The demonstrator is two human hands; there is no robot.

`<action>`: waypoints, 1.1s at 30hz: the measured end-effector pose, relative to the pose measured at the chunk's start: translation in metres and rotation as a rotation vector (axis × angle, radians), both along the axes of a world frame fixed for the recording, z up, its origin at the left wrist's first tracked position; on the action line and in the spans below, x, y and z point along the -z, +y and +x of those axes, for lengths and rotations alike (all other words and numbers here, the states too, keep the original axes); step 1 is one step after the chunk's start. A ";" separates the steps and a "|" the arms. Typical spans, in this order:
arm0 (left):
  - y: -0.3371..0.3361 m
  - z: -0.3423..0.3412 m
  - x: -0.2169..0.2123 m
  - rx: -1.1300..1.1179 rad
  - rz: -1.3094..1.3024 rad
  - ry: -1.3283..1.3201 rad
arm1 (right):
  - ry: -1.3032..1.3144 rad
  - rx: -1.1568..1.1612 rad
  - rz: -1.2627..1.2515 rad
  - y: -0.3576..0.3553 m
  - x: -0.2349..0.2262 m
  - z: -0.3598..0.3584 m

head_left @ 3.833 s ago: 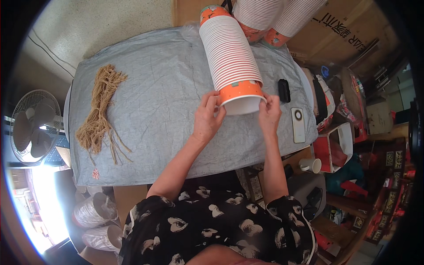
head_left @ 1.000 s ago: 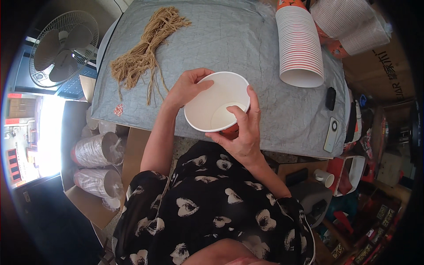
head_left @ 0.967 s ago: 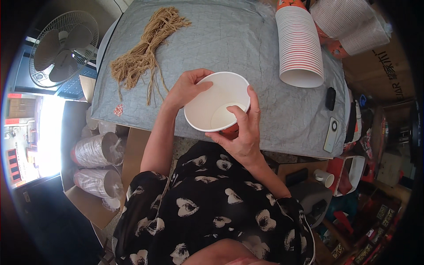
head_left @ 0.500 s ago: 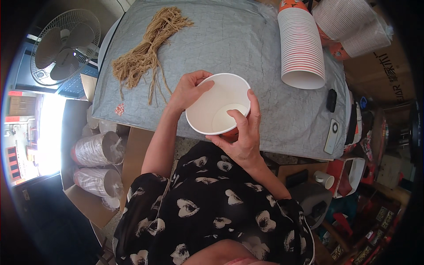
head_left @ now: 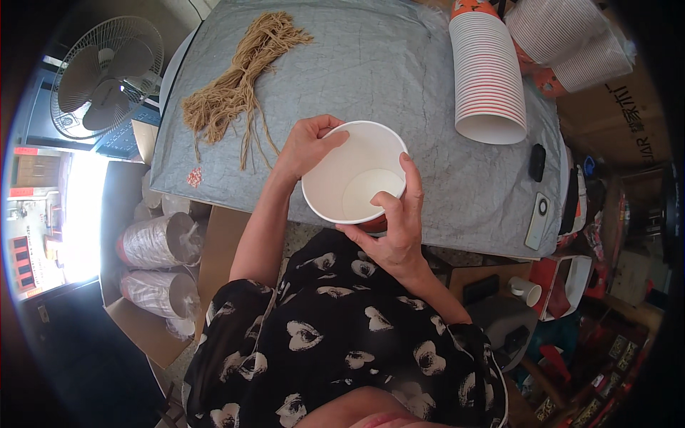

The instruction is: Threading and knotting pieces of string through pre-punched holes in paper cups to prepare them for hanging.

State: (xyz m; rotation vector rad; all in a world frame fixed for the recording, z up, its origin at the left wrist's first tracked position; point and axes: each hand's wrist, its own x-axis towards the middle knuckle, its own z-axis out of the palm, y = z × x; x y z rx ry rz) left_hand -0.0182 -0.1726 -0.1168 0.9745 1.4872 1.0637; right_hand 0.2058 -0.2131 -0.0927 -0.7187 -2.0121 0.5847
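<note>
Between my two hands is a large paper tub [head_left: 354, 167], white inside with some red on its outer wall, its open mouth tilted up toward me. My left hand [head_left: 314, 146] grips the rim at the left, thumb inside and fingers behind the wall. On the right side, my right hand [head_left: 394, 221] holds the rim and lower wall, with one finger bent over into the mouth. The tub's inside shows nothing but its pale round bottom. A bundle of tan cords [head_left: 239, 82] lies farther off on the table, left of the tub.
A long nested stack of tubs [head_left: 489, 85] lies at the far right of the grey-covered table [head_left: 357, 64]. Near its right edge are a phone [head_left: 537, 220] and a black object [head_left: 536, 162]. Wrapped tubs [head_left: 153, 242] fill a carton at left; a fan [head_left: 107, 75] stands behind.
The tub has shifted very slightly down and right in view, together with both hands. Both grips look the same.
</note>
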 end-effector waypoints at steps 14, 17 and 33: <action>-0.003 -0.005 0.007 0.036 -0.013 -0.247 | -0.050 0.052 0.010 0.001 -0.008 0.005; -0.003 -0.013 0.013 -0.045 -0.093 -0.535 | -0.043 0.069 -0.005 0.001 -0.008 0.006; -0.086 -0.115 0.034 -0.555 0.137 -0.485 | 0.002 0.247 0.033 0.045 0.027 -0.008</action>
